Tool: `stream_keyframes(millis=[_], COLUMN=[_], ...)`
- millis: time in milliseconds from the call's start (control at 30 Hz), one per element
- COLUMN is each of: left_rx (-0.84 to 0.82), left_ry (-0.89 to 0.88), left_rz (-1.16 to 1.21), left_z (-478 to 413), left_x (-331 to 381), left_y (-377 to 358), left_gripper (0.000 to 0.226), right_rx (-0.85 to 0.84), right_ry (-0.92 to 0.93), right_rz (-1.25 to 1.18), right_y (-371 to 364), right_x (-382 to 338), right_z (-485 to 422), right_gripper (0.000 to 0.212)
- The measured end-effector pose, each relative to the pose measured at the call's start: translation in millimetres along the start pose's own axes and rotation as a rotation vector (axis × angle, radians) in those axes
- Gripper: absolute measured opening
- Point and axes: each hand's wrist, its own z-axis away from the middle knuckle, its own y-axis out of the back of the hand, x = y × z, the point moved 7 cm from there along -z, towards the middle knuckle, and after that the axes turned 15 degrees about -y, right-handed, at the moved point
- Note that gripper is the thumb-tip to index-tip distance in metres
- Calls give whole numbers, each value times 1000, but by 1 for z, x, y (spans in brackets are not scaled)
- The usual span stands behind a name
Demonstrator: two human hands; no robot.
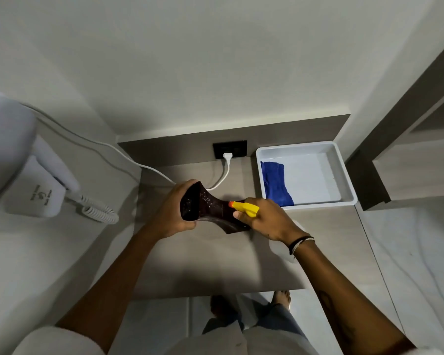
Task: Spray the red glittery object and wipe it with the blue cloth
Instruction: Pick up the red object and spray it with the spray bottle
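The red glittery object (205, 207), dark red and flared at both ends, is held above the counter (203, 262). My left hand (172, 213) grips its wide left end. My right hand (264, 221) holds a spray bottle with a yellow nozzle (245, 207), its orange tip almost touching the object's narrow middle. The bottle's pale body (279, 248) shows below my wrist, mostly hidden. The blue cloth (276, 183) lies crumpled in the left part of a white tray (343, 172) at the back right.
A white wall-mounted hair dryer (28, 175) with a coiled cord (100, 212) hangs at the left. Its cable runs to a white plug (227, 157) in a black socket on the back panel. A dark shelf unit (384, 149) stands at the right.
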Motion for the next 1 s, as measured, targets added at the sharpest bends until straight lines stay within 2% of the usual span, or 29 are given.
stream_keyframes(millis=[67,200,300,367,533,633,733,767,833,900,933,967,1000], left_rx=[-1,42,165,250,275,275,241,227,171,94,55,25,11], left_ry=[22,89,221,356,532,545,467,440,399,389,378,358,333], left_rz=[-8,8,91,166,219,198,162,183,207,159,115,80,54], left_z=[3,7,10,13,20,19,14,13,14,16,16,16,14], left_x=[-5,-8,-9,-12,-18,-15,-10,-8,-4,-7,-7,-6,-3], left_y=[0,1,5,6,3,4,5,5,4,2,1,1,0], left_gripper=[114,107,85,82,74,62,40,39,59,97,112,122,126], right_rx=[2,-32,-26,1,-34,-63,-76,-75,-73,-82,-86,-82,-61], right_ry=[-63,-178,-141,-99,-43,-46,-27,-23,-10,20,27,47,71], right_rz=[94,164,114,44,-43,-48,-48,-52,-68,-87,-81,-86,-64], right_y=[0,-2,3,9,7,1,-1,-1,0,2,1,1,2], right_x=[12,38,39,33,24,24,21,19,15,3,-1,-10,-16], right_z=[0,2,3,6,5,2,1,0,-1,-2,-4,-3,-4], right_gripper=[44,51,48,41,37,39,38,37,35,32,23,10,14])
